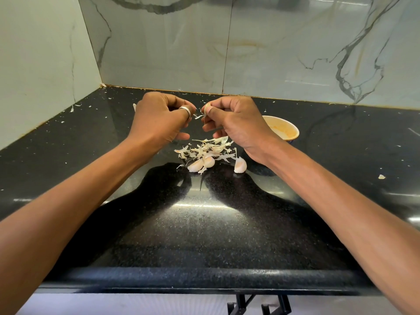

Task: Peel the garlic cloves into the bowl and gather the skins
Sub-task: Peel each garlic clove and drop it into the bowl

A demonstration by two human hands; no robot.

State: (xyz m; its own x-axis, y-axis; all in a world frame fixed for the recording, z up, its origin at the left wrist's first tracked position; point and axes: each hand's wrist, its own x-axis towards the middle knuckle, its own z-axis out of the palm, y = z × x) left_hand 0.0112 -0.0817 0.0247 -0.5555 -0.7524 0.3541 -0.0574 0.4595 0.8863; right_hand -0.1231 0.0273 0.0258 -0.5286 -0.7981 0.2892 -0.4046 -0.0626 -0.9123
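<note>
Holding a garlic clove (206,108) above the counter, the right hand (236,123) pinches it between thumb and curled fingertips, the remaining fingers bent loosely beneath. A thin skin strip (199,116) trails from the clove toward the left hand (159,119), whose fingers are curled inward with the tips drawn together on the strip's free end; a silver ring (185,110) sits on one of those fingers. The two grips are close together, level, and not touching. Directly below the grips, a pile of skins (209,147) lies loose on the black countertop (204,223). At the near edge of that pile, two unpeeled cloves (202,163) rest against each other, and a single clove (240,165) lies just beside them, under the right wrist. Behind the right hand, a bowl (284,130) stands partly hidden by the wrist; its visible interior is cream with a yellowish smear, and any contents cannot be made out. Small pale flecks are scattered over the counter beyond both grips, and one larger skin fragment (381,176) lies well apart, outboard of the right forearm. A veined marble wall (272,53) backs the counter.
</note>
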